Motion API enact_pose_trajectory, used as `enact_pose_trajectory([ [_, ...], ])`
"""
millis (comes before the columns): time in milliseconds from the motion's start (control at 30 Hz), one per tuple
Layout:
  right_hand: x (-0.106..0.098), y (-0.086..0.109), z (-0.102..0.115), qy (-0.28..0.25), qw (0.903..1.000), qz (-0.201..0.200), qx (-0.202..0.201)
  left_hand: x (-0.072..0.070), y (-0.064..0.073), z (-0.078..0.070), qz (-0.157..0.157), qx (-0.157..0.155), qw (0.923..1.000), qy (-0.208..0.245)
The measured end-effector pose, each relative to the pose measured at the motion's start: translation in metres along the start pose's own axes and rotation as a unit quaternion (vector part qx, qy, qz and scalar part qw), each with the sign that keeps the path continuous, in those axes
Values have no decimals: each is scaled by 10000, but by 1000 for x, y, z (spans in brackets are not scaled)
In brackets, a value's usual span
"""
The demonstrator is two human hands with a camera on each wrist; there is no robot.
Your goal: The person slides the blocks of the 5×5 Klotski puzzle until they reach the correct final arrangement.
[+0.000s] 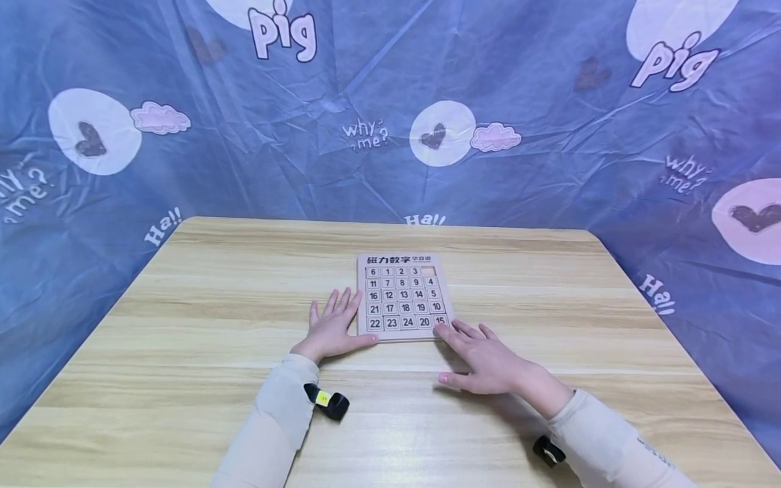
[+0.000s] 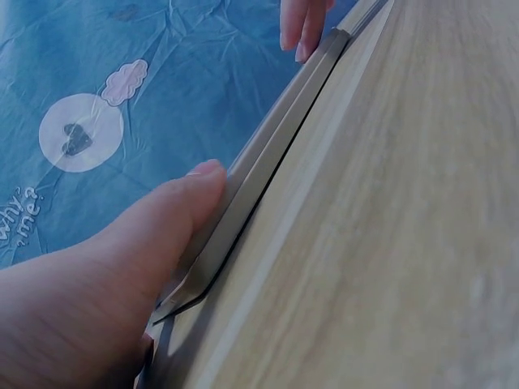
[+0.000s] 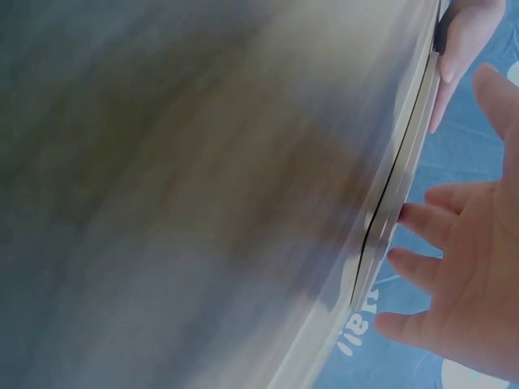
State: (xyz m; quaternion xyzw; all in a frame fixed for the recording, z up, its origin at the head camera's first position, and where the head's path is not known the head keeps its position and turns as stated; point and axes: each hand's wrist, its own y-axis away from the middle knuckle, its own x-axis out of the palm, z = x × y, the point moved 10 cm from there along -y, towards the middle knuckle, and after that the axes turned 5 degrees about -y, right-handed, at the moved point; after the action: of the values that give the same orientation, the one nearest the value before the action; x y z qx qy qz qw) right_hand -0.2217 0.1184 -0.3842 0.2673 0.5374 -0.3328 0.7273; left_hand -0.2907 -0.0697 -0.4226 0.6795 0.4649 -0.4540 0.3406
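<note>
Table (image 1: pixel 183 407): wood-grained; flat support for board (image 1: pixel 399 335).
Board: lies between left hand (image 1: pixel 334 332) and right hand (image 1: pixel 488 362), presumably for two-handed reach.
Right hand: grasping nothing, fingers extended; one fingertip at tile 15 (image 1: pixel 441 320), perhaps for pushing.
Left hand: grasping nothing, spread about board's near-left corner, likely bracing.

- Bright, even light is filling the head view, a pale glare spreading across the wooden surface (image 1: pixel 396 434) toward its near edge.
- Soft shadows are lying beneath the right hand (image 1: pixel 490 364) and its sleeve (image 1: pixel 610 437).
- Creases in the blue cloth (image 1: pixel 342 176) behind the far edge are catching a faint sheen.
- Both wrist views are looking dimmer; in the right one, the wooden surface is smearing out of focus.
</note>
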Motion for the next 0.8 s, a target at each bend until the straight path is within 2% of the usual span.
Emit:
enact_pose_trajectory([
  [300,2,4,4,-27,9999,15,-104,0,0,-1,-112,18,9999,53],
  [800,2,1,4,86,10000,18,31,1,0,-1,89,-8,9999,103],
])
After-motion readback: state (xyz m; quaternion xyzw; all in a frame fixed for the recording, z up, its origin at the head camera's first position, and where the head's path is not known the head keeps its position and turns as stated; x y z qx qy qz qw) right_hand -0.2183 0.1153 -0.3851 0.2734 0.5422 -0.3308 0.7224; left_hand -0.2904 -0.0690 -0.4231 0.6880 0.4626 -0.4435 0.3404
